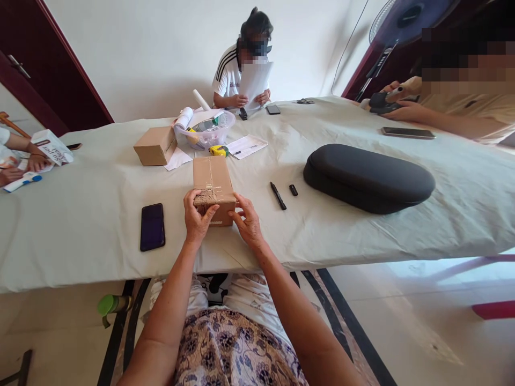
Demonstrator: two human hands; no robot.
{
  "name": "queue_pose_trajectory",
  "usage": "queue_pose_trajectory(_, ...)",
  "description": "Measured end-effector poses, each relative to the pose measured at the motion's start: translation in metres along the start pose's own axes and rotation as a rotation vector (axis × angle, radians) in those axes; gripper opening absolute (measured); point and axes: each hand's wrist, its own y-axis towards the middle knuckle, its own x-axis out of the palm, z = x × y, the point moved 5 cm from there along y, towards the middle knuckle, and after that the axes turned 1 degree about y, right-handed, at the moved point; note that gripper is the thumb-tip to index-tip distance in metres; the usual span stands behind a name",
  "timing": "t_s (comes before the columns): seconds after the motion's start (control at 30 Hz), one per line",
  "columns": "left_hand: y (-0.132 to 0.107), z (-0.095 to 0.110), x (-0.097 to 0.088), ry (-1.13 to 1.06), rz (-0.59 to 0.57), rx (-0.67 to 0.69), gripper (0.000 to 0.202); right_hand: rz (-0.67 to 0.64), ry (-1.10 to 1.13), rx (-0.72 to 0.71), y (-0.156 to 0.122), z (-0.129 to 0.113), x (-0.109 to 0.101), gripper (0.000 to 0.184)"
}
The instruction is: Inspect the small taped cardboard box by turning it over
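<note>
A brown cardboard box [213, 177] stands on the cloth-covered table in front of me, with string-like strands across its top. My left hand [197, 217] grips its near left corner, thumb on the front face. At the near right corner, my right hand [247, 220] holds the box between thumb and fingers. A black marker [278, 195] lies uncapped to the right, with what looks like its cap [293, 190] beside it. On the left lies a dark phone [152, 227].
Beyond the box are a yellow tape measure [218, 150], a basin [207, 140] of odds and ends, and another cardboard box [155, 146]. A black case [369, 178] sits to the right. Other people sit across the table and at both sides; one holds paper [255, 83].
</note>
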Motion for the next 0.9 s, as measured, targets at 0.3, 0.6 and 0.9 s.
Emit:
queue_pose_trajectory(0.3, -0.013, -0.026, 0.006, -0.086, -0.057, -0.072, 0.088, -0.181, -0.586, 0.177, -0.013, 0.008, 0.006, 0.053)
queue_pose_trajectory(0.6, -0.029, -0.032, 0.005, 0.115, -0.160, -0.205, 0.076, -0.158, -0.501, 0.162, -0.011, 0.007, 0.005, 0.043)
queue_pose_trajectory(0.9, -0.034, -0.029, 0.003, 0.048, -0.129, -0.156, 0.097, -0.036, -0.109, 0.362, -0.013, 0.006, -0.003, 0.043)
